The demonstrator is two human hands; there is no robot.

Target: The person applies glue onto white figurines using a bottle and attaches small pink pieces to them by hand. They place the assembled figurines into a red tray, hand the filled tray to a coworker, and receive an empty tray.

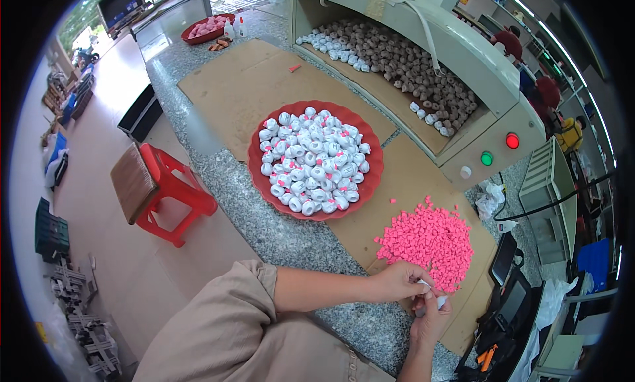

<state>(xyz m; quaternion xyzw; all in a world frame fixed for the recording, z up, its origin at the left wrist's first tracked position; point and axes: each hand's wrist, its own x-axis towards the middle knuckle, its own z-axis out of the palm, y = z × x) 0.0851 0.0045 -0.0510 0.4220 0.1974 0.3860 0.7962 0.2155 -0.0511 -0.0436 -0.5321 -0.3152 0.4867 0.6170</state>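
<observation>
Low in the frame, right of centre, our left hand (397,281) pinches a small white piece (424,285) between thumb and fingertips. Our right hand (430,319) comes up from the lower edge just beneath it, fingers curled shut around a second white piece (440,302). The two hands touch at the fingertips, and the pieces sit between them, just off the lower edge of the pink heap.

That heap of pink bits (428,241) lies on a cardboard sheet (397,177) directly above our hands, a few strays scattered at its rim. Up and to the left, near the middle of the frame, a red tray (254,164) rests on the cardboard, piled with white pieces showing pink spots (312,158). The cardboard covers part of the grey speckled bench (278,233).

In the upper right stands a pale machine (463,58), its opening filled with brown pieces and some white ones. On its front we see a red light (512,140), a green light (487,158) and a white knob (465,172).

At left, on the floor, stands a red stool (169,190). A second red tray (206,29) sits far off at the top.
</observation>
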